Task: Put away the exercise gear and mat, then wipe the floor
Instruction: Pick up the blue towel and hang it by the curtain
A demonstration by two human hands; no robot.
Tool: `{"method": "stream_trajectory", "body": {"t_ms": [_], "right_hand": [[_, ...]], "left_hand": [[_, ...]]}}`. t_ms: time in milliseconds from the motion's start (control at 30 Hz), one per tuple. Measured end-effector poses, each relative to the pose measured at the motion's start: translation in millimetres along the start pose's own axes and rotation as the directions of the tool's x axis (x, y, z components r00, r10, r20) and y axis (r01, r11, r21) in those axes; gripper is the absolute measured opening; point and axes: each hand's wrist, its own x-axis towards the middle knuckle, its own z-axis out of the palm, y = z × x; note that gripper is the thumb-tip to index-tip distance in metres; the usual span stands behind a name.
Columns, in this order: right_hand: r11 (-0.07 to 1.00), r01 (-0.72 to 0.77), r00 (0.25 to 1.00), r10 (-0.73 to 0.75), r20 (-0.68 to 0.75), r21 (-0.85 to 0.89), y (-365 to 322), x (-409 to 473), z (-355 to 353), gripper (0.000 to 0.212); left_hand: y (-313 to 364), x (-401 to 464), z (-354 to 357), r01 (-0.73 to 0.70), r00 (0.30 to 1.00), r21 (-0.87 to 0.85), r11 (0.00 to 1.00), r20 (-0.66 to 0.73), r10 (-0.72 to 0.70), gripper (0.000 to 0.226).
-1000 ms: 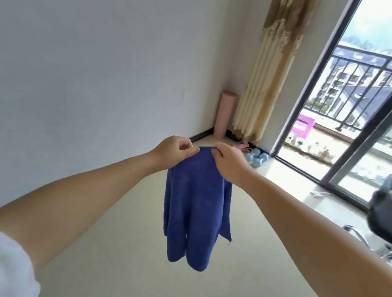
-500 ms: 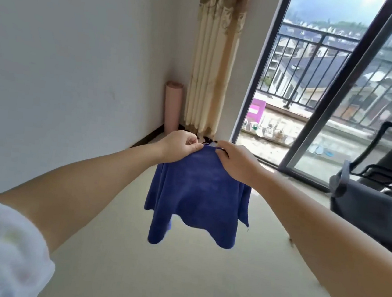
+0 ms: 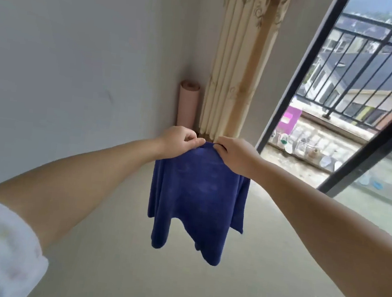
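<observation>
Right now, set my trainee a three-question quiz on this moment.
1. True or false: the blue cloth lies flat on the floor.
2. Where is the rolled pink mat? A) flat on the floor B) upright in the corner beside the curtain C) outside on the balcony
3. Fill in: the left hand and right hand pinch the cloth by its ____ edge.

Key: 1 false, it hangs in the air; 2 B; 3 top.
</observation>
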Motion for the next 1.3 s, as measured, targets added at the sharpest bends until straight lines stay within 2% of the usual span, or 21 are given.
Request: {"method": "stream_trajectory", "body": {"t_ms": [67, 167, 367, 700, 833, 967, 1100, 1300], "right_hand": [[0.999, 0.034, 0.999, -0.034, 0.02, -0.015, 16, 53, -9, 0.024], [0.991, 0.128, 0.992, -0.128, 0.0, -0.031, 25, 128, -20, 0.029], [0.963, 0.268, 0.958, -0.269, -0.102, -0.021, 27, 288, -56, 0.026], [0.915, 0.394, 0.838, -0.395, -0.377, -0.083, -18, 548, -224, 0.026], [0.872, 0.484, 0.767, -0.462, -0.446, -0.073, -41, 644, -273, 0.027], [0.794, 0.596, 0.661, -0.571, -0.486, -0.121, -77, 724, -303, 0.028], [0.686, 0.712, 0.515, -0.654, -0.554, -0.149, -106, 796, -332, 0.029], [0.537, 0.837, 0.357, -0.679, -0.642, -0.102, -145, 883, -373, 0.029]], "left_hand": [[-4, 31, -15, 0.033, 0.999, -0.002, 0.999, 0.017, -0.033, 0.041], [-18, 76, -49, 0.063, 0.998, 0.095, 0.993, 0.009, -0.064, 0.028], [-68, 183, -147, 0.112, 0.985, 0.198, 0.974, -0.15, -0.082, 0.037], [-59, 355, -399, 0.139, 0.902, 0.423, 0.895, -0.427, 0.062, 0.04], [-51, 395, -477, 0.245, 0.843, 0.551, 0.798, -0.528, 0.106, 0.042], [-53, 419, -541, 0.425, 0.768, 0.604, 0.674, -0.635, 0.084, 0.042], [-52, 442, -598, 0.567, 0.688, 0.595, 0.569, -0.723, 0.07, 0.042], [-52, 475, -666, 0.706, 0.595, 0.556, 0.438, -0.802, 0.06, 0.038]]}}
